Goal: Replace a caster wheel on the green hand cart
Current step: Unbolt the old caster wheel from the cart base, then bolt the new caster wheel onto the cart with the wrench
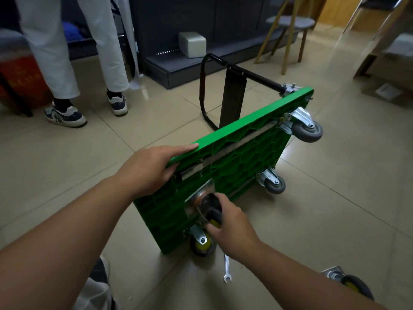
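The green hand cart stands on its side on the tiled floor, underside toward me, black handle folded behind. My left hand grips its upper edge. My right hand is closed on a black-and-yellow caster wheel whose metal plate lies against the cart's underside. Another black-and-yellow caster is mounted at the bottom corner. Two grey casters are at the far end. A loose caster lies on the floor at the right.
A silver wrench lies on the floor below my right hand. A person in white trousers and sneakers stands at the left beside a red box. A dark cabinet and a wooden stool stand behind.
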A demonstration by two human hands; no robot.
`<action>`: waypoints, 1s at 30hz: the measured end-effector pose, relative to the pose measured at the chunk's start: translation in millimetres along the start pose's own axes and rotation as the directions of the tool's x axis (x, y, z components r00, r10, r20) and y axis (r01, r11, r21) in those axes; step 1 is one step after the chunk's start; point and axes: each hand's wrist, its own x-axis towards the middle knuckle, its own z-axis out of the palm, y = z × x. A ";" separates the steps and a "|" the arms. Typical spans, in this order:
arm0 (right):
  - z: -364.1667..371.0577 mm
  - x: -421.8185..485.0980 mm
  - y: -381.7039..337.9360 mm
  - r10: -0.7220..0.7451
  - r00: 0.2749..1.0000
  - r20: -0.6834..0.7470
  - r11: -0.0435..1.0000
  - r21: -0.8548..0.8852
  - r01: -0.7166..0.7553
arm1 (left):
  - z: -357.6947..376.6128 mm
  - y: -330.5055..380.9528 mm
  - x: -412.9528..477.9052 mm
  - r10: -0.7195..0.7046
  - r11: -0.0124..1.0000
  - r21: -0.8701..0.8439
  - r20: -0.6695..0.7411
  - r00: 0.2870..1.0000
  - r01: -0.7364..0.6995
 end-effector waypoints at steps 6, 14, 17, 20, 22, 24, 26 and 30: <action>-47.7 -4.4 66.5 0.167 0.986 -0.020 0.972 -0.166 -0.168 | 1.4 0.6 4.8 -0.001 1.000 0.004 -0.021 1.000 0.002; -70.9 12.8 182.2 0.509 0.847 -0.156 0.823 -0.199 -0.531 | -3.9 1.9 12.6 -0.080 0.997 -0.004 0.009 0.997 0.080; -62.6 13.9 221.9 0.595 0.785 -0.173 0.773 -0.143 -0.618 | -4.4 12.5 15.6 -0.098 0.993 0.064 0.024 0.995 0.096; -54.2 16.8 253.2 0.647 0.740 -0.184 0.739 -0.086 -0.668 | -0.4 25.7 23.6 -0.062 0.993 0.100 -0.011 0.998 0.063; -50.2 19.0 268.1 0.676 0.711 -0.192 0.720 -0.030 -0.693 | 4.2 38.6 31.6 -0.015 0.992 0.122 -0.031 0.999 0.019; -47.9 21.6 281.0 0.683 0.703 -0.199 0.717 -0.007 -0.697 | 9.4 53.2 39.5 0.043 0.992 0.120 -0.068 0.997 -0.035; -46.9 24.7 293.3 0.669 0.715 -0.204 0.728 -0.016 -0.685 | 16.0 67.7 46.2 0.097 0.990 0.107 -0.082 0.992 -0.088; -40.8 24.0 317.0 0.658 0.715 -0.235 0.729 -0.034 -0.683 | 35.7 94.5 56.4 0.224 0.975 -0.003 -0.034 0.974 -0.224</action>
